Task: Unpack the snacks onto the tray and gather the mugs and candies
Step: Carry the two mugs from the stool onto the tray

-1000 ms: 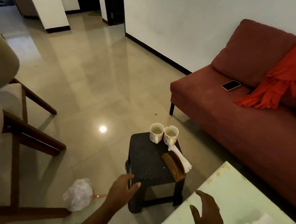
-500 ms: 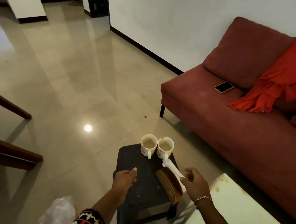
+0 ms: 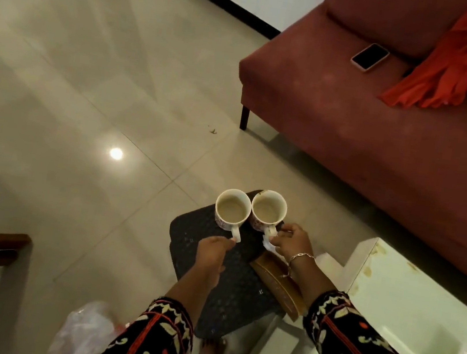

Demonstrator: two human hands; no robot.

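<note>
Two white mugs stand side by side, rims touching, at the far edge of a small dark stool (image 3: 228, 285) with a woven-looking top. The left mug (image 3: 232, 209) and the right mug (image 3: 268, 209) each hold a pale brown drink, and a faint reddish pattern shows low on their sides; no writing can be read on either.

The left hand (image 3: 213, 252) has its fingertips pinched on the end of the left mug's handle. The right hand (image 3: 292, 244), with a chain bracelet on the wrist, is curled about the right mug's handle, which it partly hides. Whether either mug is lifted off the stool cannot be told.

A brown wooden holder (image 3: 276, 286) lies along the stool's right edge, its upper end hidden under the right wrist. Both patterned sleeves run off the bottom of the view.

At the right a pale green table (image 3: 408, 297) is cut off by the frame; blurred items at its near right corner cannot be made out. A crumpled plastic bag (image 3: 84, 333) lies on the glossy tiled floor (image 3: 89, 79), left of the stool's near edge. Beyond stands a dark red sofa (image 3: 353, 134) with a phone (image 3: 370, 57) face up on its seat and an orange cloth (image 3: 462, 59) draped over it.
</note>
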